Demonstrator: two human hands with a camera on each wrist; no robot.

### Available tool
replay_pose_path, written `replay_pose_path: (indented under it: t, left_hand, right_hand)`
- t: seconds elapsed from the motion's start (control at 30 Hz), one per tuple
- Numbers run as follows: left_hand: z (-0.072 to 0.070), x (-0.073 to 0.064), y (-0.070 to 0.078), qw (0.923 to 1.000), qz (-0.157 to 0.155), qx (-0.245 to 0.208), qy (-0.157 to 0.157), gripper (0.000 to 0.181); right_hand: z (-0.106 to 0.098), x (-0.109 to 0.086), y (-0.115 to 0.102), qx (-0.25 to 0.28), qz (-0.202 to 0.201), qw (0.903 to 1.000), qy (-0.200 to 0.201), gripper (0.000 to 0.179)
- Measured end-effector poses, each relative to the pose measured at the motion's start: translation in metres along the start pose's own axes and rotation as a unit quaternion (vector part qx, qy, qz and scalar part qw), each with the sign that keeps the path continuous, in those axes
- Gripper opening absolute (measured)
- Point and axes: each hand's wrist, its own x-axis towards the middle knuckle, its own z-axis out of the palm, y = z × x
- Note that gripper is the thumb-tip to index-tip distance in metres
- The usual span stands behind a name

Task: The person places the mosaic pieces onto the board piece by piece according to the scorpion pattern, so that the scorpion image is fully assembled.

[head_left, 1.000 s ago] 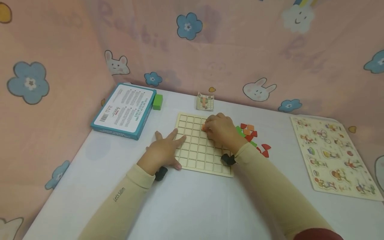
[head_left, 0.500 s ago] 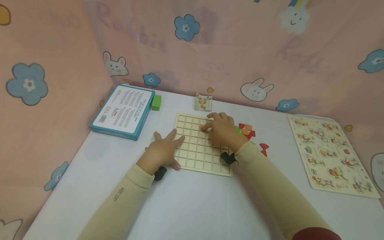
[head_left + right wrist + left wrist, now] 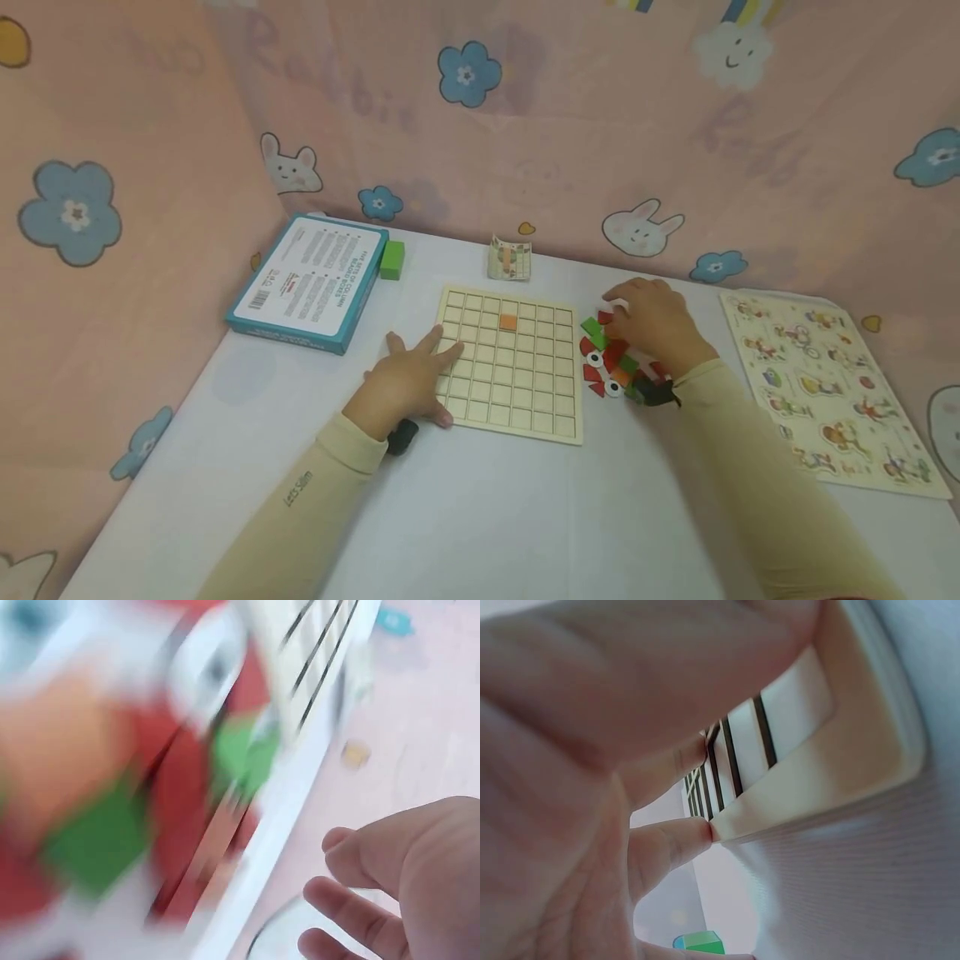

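Note:
My left hand (image 3: 402,383) lies with spread fingers at the left edge of a pale wooden grid board (image 3: 501,392); in the left wrist view its fingertips touch the board's rim (image 3: 855,769). One orange square tile (image 3: 508,322) sits in a cell of the upper part of the grid. To the right of the board, my right hand (image 3: 654,321) is over a pile of red, green and orange pieces (image 3: 613,354), some with white eye discs. Its fingers are loosely bent and hold nothing; the right wrist view shows the fingertips (image 3: 341,855) apart from the pieces.
A blue-edged box (image 3: 307,279) lies at the back left with a green block (image 3: 392,260) beside it. Behind the board stands a small folded picture card (image 3: 510,258). A wooden picture puzzle board (image 3: 832,392) lies on the right. Patterned pink cloth (image 3: 555,125) hangs behind the table.
My right hand has let go of the orange tile, leaving it in the grid, and has moved right to the pile of pieces. My left hand has stayed at the board's edge.

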Motion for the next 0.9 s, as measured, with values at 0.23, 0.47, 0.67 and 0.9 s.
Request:
replay_pose_path:
  t: [0.23, 0.47, 0.67, 0.9]
  left_hand:
    - [0.0, 0.0, 0.0, 1.0, 0.001, 0.003, 0.001, 0.118]
    - [0.0, 0.001, 0.0, 1.0, 0.004, 0.005, -0.001, 0.118]
    - [-0.001, 0.001, 0.0, 1.0, 0.006, 0.007, 0.001, 0.118]
    - [-0.002, 0.0, 0.0, 0.9999, 0.007, 0.011, -0.004, 0.118]
  right_hand:
    - [0.01, -0.015, 0.041, -0.027, 0.014, 0.9985, -0.045, 0.035]
    - [0.018, -0.012, 0.077, -0.046, 0.054, 0.9958, -0.058, 0.044]
    - [0.012, -0.014, 0.096, -0.025, 0.035, 0.999, -0.015, 0.029]
    - [0.003, -0.003, 0.063, 0.011, 0.01, 0.9999, 0.001, 0.032]
